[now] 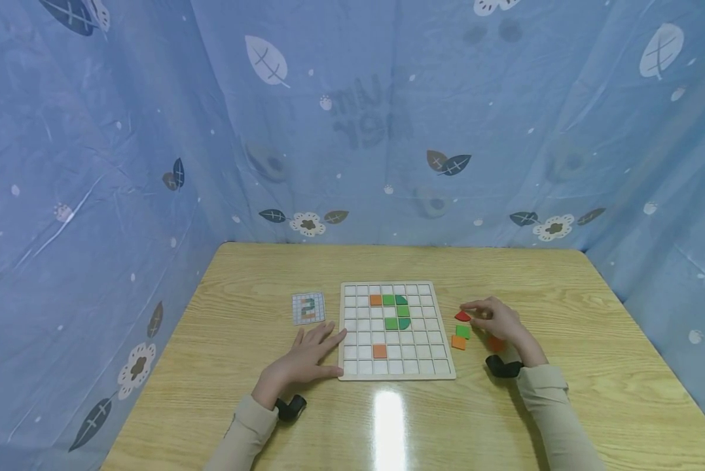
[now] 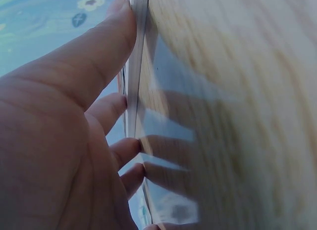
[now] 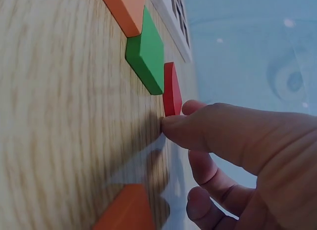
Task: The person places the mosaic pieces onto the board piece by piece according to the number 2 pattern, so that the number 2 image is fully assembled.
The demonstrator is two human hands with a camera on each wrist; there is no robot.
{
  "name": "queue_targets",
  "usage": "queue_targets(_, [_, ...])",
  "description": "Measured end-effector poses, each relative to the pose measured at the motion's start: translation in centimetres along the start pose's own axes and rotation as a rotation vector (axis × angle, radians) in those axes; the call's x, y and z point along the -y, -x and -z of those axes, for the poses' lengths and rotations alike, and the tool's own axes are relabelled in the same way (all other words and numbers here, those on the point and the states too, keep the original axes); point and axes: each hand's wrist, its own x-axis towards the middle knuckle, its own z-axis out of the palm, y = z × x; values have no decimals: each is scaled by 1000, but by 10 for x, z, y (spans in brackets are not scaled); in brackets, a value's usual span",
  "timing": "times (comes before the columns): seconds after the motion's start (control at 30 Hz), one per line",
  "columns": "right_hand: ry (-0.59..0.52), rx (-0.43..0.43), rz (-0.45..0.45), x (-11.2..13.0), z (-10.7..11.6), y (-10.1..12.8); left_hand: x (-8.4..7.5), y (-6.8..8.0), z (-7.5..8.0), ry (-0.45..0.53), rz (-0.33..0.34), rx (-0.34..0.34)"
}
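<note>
A white gridded board [image 1: 361,366] lies on the table with green and orange tiles in some of its squares. Spread fingers of my left hand [image 1: 305,358] touch the board's left edge, the thumb near its lower corner. To the right of the board, my right hand [image 1: 498,318] has thumb and index finger at a red wedge-shaped tile [image 1: 463,316], pinching it at the table top. Close to that tile lie a green square tile [image 1: 463,331] and an orange square tile [image 1: 458,342]. Another orange piece [image 3: 128,210] lies under the right hand, partly out of frame.
A small printed card [image 1: 308,308] with a coloured grid pattern lies left of the board, just beyond the left fingertips. Blue patterned curtains [image 1: 352,163] stand behind and at both sides of the wooden table [image 1: 258,275].
</note>
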Motion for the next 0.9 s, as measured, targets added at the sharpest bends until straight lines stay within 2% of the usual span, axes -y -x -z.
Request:
queue_targets(0.17, [-2, 11, -47, 2, 1, 1, -1, 1, 0, 5, -1, -2])
queue_targets(0.4, [18, 37, -8, 4, 3, -2, -2, 1, 1, 9, 3, 1])
queue_targets(0.67, [3, 65, -36, 6, 5, -3, 0, -1, -1, -8, 4, 7])
queue_targets(0.9, [19, 48, -44, 3, 5, -3, 1, -2, 0, -3, 8, 10])
